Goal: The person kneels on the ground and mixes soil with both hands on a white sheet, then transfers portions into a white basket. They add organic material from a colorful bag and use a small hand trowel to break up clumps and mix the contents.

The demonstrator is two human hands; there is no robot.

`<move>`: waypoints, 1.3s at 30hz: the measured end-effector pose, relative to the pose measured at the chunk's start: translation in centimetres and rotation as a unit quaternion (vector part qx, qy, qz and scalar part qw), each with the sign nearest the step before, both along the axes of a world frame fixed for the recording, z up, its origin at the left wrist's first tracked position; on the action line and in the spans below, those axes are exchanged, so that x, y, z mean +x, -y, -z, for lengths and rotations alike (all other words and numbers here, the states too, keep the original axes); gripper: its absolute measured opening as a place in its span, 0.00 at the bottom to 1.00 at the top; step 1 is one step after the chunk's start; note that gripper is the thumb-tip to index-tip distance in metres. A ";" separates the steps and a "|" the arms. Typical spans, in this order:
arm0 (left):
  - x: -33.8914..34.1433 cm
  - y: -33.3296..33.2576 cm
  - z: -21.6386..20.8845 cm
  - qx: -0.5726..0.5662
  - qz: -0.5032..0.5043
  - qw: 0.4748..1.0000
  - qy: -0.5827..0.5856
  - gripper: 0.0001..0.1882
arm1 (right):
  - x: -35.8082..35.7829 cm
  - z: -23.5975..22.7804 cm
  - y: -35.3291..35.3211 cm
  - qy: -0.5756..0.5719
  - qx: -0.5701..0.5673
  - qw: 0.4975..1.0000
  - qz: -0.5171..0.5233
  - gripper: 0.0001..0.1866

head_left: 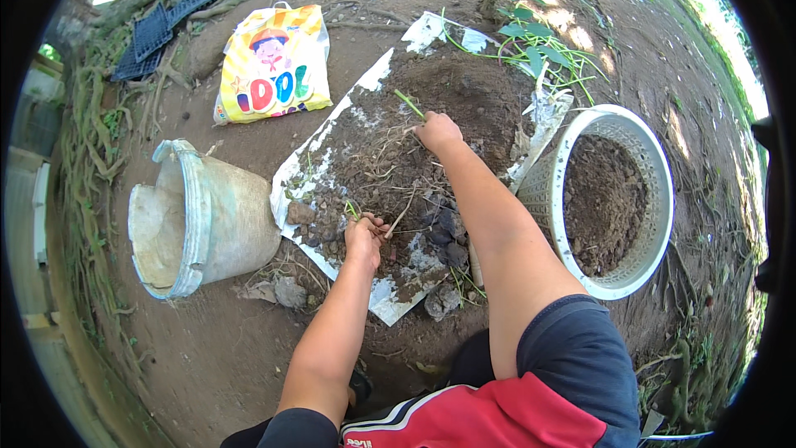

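Observation:
My right hand (437, 131) is closed over the far half of a soil heap (473, 83). From its fingers a short green stem (408, 104) sticks out to the upper left. Closer to me, my left hand (365, 236) is curled low over the soil, with a small green sprig (352, 210) poking out beside the thumb. A dry, pale stalk (401, 216) rises next to its fingertips. The soil, mixed with dry roots and dark clods (448, 236), lies on a flattened white sack (319, 145). How far the left fingers reach into the soil is hidden.
To the right stands a white perforated basket (543, 187) holding soil. A worn white bucket (236, 211) lies tipped at the left. Behind are a yellow printed bag (274, 66), black plastic trays (178, 21) and a pile of green leafy vines (539, 46). Tree roots (95, 158) run along the left.

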State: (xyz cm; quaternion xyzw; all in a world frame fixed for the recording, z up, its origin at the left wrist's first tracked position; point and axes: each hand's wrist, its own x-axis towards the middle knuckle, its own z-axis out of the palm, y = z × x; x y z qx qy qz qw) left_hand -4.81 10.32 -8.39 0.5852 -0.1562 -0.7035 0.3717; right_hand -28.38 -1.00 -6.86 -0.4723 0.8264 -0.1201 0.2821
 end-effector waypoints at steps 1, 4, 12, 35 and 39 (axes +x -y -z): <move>0.1 -0.2 0.0 -0.011 0.001 1.000 -0.008 0.06 | 0.1 0.7 0.1 -0.015 0.014 0.999 -0.026 0.16; 0.3 -0.3 0.1 0.024 -0.013 0.999 -0.028 0.08 | 0.1 1.3 0.6 -0.026 -0.015 0.999 -0.039 0.15; -0.8 -0.6 1.2 0.021 -0.046 0.999 -0.019 0.05 | 3.7 -1.4 0.9 0.035 -0.070 0.984 -0.159 0.13; -4.0 0.1 -3.0 -0.011 -0.006 0.998 -0.057 0.23 | 8.4 -5.9 -7.5 0.079 0.074 0.959 -0.263 0.17; -1.8 0.6 -1.0 0.031 0.009 0.985 -0.170 0.23 | 8.4 -5.9 -9.3 0.397 0.144 0.880 -0.220 0.18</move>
